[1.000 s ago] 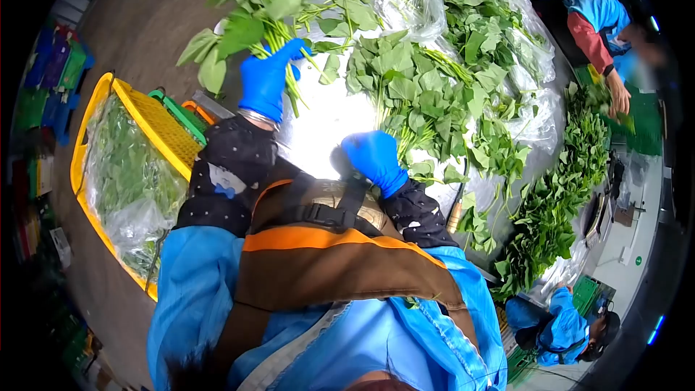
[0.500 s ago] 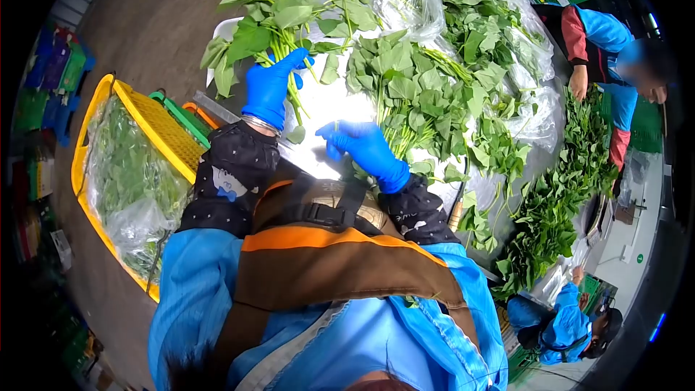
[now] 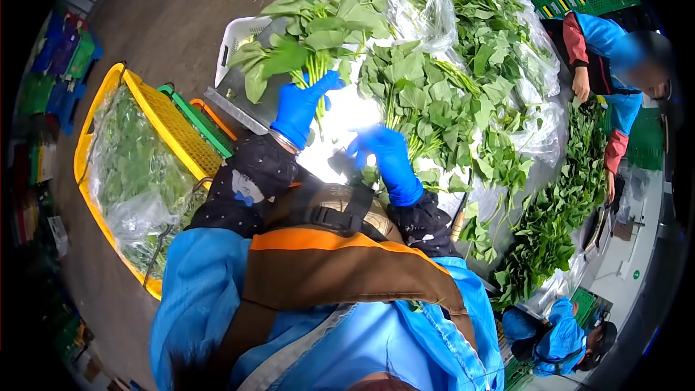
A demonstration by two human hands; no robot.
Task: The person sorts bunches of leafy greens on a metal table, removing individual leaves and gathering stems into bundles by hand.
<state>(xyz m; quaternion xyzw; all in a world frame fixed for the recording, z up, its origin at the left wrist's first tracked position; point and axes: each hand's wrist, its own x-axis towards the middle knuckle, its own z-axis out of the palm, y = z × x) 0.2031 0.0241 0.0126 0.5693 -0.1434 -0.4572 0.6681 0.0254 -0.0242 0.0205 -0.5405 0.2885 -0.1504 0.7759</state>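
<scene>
In my left hand (image 3: 302, 112) is a bunch of long-stemmed leafy greens (image 3: 318, 36). The blue-gloved fingers are closed around its stems, with the leaves fanning out above and stem ends hanging below. My right hand (image 3: 394, 166), also in a blue glove, is just right of those stem ends, apart from them. Its fingers are bent and spread, their tips blurred, and I see nothing held in them. Beneath both hands lies a brightly lit white surface (image 3: 337, 134). A heap of cut greens (image 3: 427, 94) spreads beside my right hand.
A yellow crate (image 3: 137, 264) with bagged greens stands at left. A white basket (image 3: 226, 51) sits beyond my left hand. Clear plastic bags (image 3: 423, 18) lie among the greens. A knife-like tool with a wooden handle (image 3: 457, 224) rests by my right sleeve. Two co-workers (image 3: 601, 65) are at right.
The view has shifted slightly. My left hand has drawn the bunch a little rightward, showing more of the white basket. My right hand remains close to the stem ends, its fingers turned slightly.
</scene>
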